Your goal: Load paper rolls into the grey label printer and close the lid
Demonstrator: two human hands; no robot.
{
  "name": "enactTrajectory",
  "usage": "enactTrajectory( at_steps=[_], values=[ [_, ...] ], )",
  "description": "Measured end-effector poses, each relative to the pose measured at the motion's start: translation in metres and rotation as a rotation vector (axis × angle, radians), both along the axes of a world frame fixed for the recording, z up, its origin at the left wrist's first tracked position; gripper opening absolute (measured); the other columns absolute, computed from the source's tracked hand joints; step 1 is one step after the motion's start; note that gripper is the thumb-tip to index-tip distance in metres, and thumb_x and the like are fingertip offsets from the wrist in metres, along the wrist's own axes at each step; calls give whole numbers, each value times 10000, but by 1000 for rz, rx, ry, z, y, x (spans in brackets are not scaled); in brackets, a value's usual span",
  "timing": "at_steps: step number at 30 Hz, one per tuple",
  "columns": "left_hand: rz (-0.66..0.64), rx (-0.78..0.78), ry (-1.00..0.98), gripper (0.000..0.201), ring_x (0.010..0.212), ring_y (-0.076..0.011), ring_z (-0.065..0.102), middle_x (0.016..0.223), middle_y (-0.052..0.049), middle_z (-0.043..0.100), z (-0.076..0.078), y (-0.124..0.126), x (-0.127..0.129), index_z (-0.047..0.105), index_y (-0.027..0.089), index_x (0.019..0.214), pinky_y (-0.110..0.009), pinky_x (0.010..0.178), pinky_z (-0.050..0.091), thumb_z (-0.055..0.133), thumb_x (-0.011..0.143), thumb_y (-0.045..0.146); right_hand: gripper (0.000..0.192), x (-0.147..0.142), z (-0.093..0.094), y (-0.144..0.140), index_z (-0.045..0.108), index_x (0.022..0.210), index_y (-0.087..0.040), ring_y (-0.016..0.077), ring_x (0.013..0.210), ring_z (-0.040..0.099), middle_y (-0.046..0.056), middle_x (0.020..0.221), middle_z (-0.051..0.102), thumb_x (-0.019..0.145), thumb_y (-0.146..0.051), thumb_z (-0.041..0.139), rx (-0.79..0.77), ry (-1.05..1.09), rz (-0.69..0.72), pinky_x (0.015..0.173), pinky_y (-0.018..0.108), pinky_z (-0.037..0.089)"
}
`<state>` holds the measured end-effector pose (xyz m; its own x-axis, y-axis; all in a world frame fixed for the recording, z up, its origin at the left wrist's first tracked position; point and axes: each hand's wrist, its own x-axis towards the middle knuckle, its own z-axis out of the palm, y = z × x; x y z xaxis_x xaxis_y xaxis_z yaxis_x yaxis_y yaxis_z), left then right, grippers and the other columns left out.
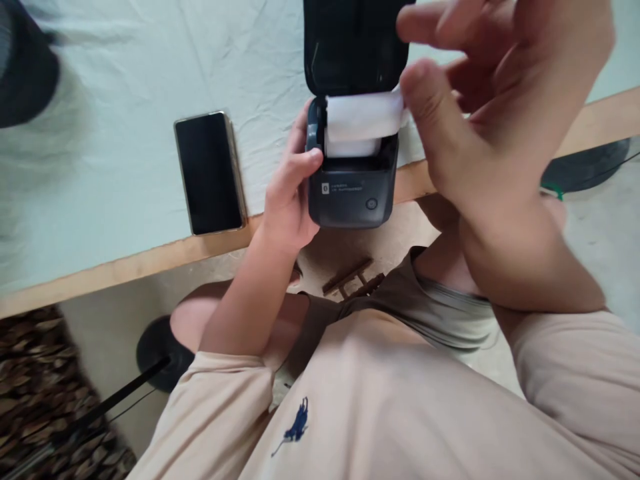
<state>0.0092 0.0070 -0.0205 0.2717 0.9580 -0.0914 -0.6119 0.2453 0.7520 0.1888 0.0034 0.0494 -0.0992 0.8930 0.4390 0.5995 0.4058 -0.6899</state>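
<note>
Left grip (290, 195) is clasping the printer (350, 208) from nine o'clock, over the edge of the table (105, 200).
Right grip (505, 113) is holding thumb and fingers spread at the printer's two o'clock, beside white paper (364, 119); a phone (210, 173) is lying at nine.

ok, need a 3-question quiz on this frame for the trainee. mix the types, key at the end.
1. Fill the gap: in the picture, the phone lies to the ____ of the printer.
2. True or false: the lid stands open, with white paper showing in the printer.
3. What is the person's left hand doing? A) resting on the phone; B) gripping the printer's side; C) lying flat on the table.

Key: 1. left; 2. true; 3. B.
</note>
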Motion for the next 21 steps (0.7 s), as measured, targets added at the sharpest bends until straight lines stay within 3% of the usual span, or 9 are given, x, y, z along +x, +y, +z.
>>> enactTrajectory(
  at_steps=[5,9,15,18,21],
  values=[
    [-27,13,105,491,1522,-356,440,1319,58,721,-9,3,-3,679,390,1184,-439,1084,563,791,707,419,139,11,5,10,678,1047,-246,173,895,698,0,1005,701,940,-297,604,-116,-188,143,898,365,615],
    [-59,19,38,451,1427,-339,552,1359,59,700,-9,0,-3,669,378,1215,-418,1033,597,757,775,341,164,8,12,17,715,1015,-265,203,883,708,-28,947,729,874,-265,630,-202,-310,185,1031,455,577],
    [-61,-18,34,506,1365,-294,605,1244,9,696,0,-12,-4,591,322,1356,-429,1107,545,684,869,221,313,-6,12,11,688,1202,-306,302,879,692,54,930,742,923,-406,586,-353,-758,47,842,468,528],
    [-73,-17,42,596,1357,-293,610,1197,-2,684,-1,-12,-6,523,310,1443,-425,1116,532,672,875,205,357,-8,12,7,657,1249,-275,314,898,697,65,932,739,923,-402,586,-328,-791,24,826,458,501],
    [-94,29,41,601,1223,-260,679,1150,2,705,-6,-10,-8,549,328,1418,-363,1032,568,721,852,221,360,-6,14,4,645,1257,-270,329,966,702,69,1063,749,960,-427,517,-317,-813,45,804,439,480]
  ],
)
